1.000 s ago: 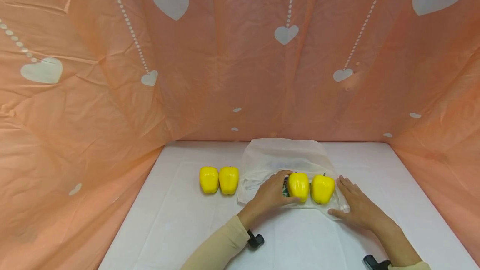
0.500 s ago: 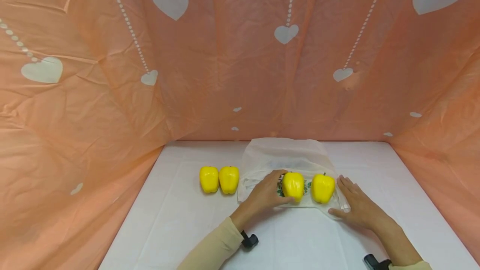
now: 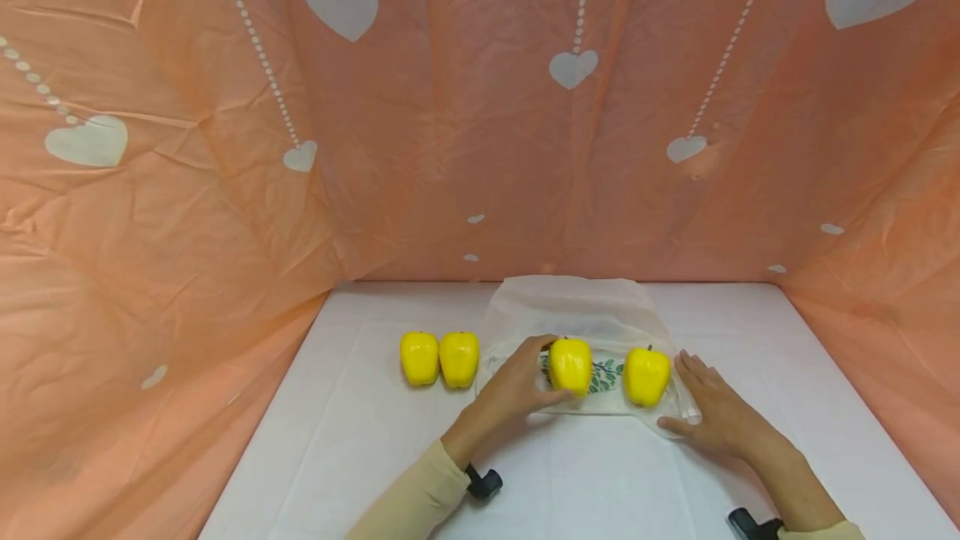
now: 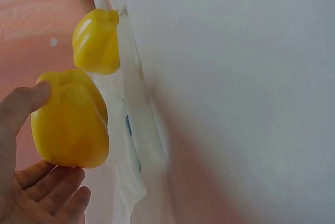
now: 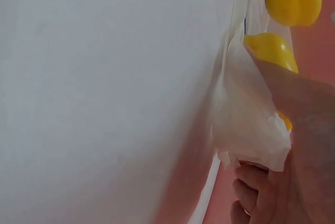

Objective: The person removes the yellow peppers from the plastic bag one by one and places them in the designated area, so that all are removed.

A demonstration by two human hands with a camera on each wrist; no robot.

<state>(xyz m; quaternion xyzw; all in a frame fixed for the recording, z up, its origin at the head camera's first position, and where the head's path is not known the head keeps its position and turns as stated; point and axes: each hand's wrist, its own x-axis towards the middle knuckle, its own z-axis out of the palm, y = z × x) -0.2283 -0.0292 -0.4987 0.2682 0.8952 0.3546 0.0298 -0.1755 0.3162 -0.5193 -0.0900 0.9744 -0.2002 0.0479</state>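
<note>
We face an orange curtain [image 3: 450,132] wrapping a white table [image 3: 300,440] from nine o'clock round to three; the table's near edge is cut off, its surface reaching toward seven. Across it lies a pale bag [image 3: 570,302], its print [image 3: 606,375] partly hidden. At four, the right hand [image 3: 714,411] touches the bag, fingers straight, thumb apart; mid-bag, the left hand [image 3: 510,388] pinches a yellow pepper [image 3: 571,367]. Another pepper [image 3: 647,377] stands at its three o'clock, two peppers [image 3: 459,359] at nine.
</note>
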